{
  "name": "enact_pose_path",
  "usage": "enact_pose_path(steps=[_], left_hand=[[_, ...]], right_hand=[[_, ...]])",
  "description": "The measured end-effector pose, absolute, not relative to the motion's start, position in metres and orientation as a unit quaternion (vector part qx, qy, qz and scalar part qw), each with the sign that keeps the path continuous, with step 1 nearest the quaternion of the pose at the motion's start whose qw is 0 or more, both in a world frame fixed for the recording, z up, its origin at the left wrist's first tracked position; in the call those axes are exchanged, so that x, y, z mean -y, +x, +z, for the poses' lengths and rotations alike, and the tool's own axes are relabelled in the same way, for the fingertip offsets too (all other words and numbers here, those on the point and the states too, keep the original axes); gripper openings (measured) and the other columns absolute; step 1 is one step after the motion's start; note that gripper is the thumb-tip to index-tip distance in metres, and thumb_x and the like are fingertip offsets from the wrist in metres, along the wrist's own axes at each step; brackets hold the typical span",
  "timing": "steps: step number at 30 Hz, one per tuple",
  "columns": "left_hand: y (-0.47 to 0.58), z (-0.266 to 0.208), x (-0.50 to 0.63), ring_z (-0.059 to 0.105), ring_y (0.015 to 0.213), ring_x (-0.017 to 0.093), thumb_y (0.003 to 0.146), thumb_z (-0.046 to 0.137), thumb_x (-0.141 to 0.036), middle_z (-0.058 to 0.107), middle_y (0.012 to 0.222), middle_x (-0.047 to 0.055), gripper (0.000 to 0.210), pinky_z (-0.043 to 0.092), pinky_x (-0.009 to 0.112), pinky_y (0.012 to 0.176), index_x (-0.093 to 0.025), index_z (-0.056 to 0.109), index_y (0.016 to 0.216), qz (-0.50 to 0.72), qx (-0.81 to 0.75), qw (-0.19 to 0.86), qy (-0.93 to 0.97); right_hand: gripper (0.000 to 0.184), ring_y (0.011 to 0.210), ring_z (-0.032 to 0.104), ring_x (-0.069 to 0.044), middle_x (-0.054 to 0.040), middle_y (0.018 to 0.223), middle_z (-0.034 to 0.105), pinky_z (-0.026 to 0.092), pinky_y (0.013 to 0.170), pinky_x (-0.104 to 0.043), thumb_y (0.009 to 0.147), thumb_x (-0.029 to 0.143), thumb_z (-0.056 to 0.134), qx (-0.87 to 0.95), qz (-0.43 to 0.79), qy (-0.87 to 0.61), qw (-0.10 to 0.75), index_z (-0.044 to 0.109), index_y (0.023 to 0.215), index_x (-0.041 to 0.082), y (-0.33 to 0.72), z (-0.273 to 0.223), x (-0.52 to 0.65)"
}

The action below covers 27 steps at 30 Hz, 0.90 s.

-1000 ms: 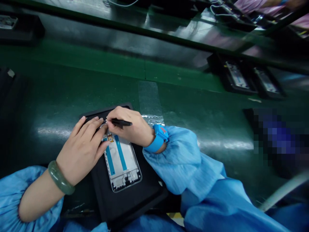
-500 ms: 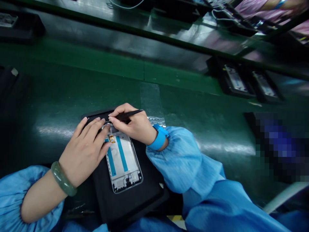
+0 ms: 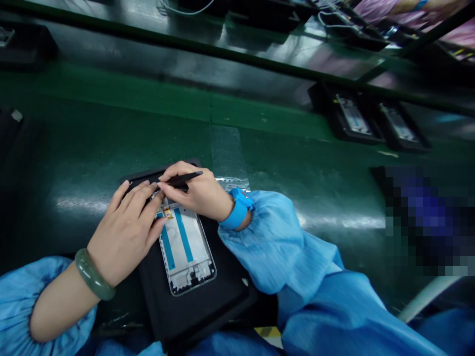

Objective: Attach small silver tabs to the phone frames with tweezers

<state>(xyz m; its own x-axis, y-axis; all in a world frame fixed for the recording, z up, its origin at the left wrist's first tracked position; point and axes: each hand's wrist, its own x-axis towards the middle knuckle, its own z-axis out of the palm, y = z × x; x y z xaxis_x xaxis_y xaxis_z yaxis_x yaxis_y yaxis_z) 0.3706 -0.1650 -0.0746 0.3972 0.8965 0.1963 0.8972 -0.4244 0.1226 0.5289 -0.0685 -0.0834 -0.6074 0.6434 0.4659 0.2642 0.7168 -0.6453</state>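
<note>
A phone frame (image 3: 190, 242) with two blue strips and a small gold flex piece (image 3: 168, 213) lies open side up on a black foam tray (image 3: 222, 291). My left hand (image 3: 129, 225) rests over its upper left part, fingers stretched out and lying flat, the thumb by the flex piece. Pinched in my right hand (image 3: 202, 193) are slim black tweezers (image 3: 187, 178), slanting over the phone's top end. Their tips meet the area beside my left fingertips, which hide the exact contact spot.
Two black trays with phone frames (image 3: 354, 116) (image 3: 399, 123) stand at the right back, another black tray (image 3: 29, 47) at the left back. A clear plastic strip (image 3: 227, 148) lies on the green bench (image 3: 92, 128). Beyond the rail is another person's pink sleeve (image 3: 374, 10).
The whole view has shifted slightly, so everything sits a little further left. The tweezers' rear end now shows less far past my right hand. Both hands keep their places at the phone.
</note>
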Motion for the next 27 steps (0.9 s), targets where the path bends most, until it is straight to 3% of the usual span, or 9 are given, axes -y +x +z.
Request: enact_pose_path(steps=[3, 11, 19, 27], left_hand=[[0.370, -0.074, 0.165, 0.047, 0.119, 0.029, 0.087, 0.046, -0.028, 0.053, 0.125, 0.017, 0.041, 0.029, 0.051, 0.108, -0.009, 0.051, 0.123, -0.118, 0.536, -0.001, -0.836], [0.372, -0.073, 0.164, 0.048, 0.117, 0.029, 0.088, 0.045, -0.029, 0.055, 0.120, 0.017, 0.038, 0.031, 0.051, 0.107, -0.008, 0.054, 0.119, -0.115, 0.540, 0.001, -0.834], [0.368, -0.075, 0.163, 0.048, 0.118, 0.027, 0.089, 0.044, -0.030, 0.055, 0.121, 0.014, 0.039, 0.030, 0.049, 0.107, -0.010, 0.052, 0.122, -0.125, 0.533, 0.000, -0.837], [0.368, -0.074, 0.162, 0.048, 0.118, 0.026, 0.089, 0.045, -0.031, 0.054, 0.122, 0.014, 0.040, 0.031, 0.048, 0.107, -0.010, 0.051, 0.123, -0.128, 0.533, -0.003, -0.836]], right_hand=[[0.011, 0.067, 0.060, -0.008, -0.0003, 0.082, 0.064, 0.047, 0.063, -0.019, 0.084, 0.026, 0.056, 0.840, 0.280, -0.289, 0.362, 0.056, 0.083, 0.015, 0.530, -0.083, 0.067], [0.010, 0.074, 0.060, -0.010, -0.0014, 0.083, 0.064, 0.048, 0.068, -0.022, 0.087, 0.025, 0.050, 0.869, 0.244, -0.253, 0.347, 0.055, 0.085, 0.017, 0.526, -0.084, 0.070], [0.005, 0.071, 0.061, -0.008, -0.0007, 0.077, 0.064, 0.051, 0.067, -0.019, 0.082, 0.021, 0.059, 0.838, 0.257, -0.240, 0.417, 0.058, 0.081, 0.015, 0.533, -0.085, 0.067], [0.005, 0.073, 0.062, -0.011, -0.0032, 0.078, 0.065, 0.054, 0.068, -0.024, 0.081, 0.019, 0.060, 0.833, 0.287, -0.213, 0.422, 0.059, 0.082, 0.015, 0.536, -0.090, 0.067]])
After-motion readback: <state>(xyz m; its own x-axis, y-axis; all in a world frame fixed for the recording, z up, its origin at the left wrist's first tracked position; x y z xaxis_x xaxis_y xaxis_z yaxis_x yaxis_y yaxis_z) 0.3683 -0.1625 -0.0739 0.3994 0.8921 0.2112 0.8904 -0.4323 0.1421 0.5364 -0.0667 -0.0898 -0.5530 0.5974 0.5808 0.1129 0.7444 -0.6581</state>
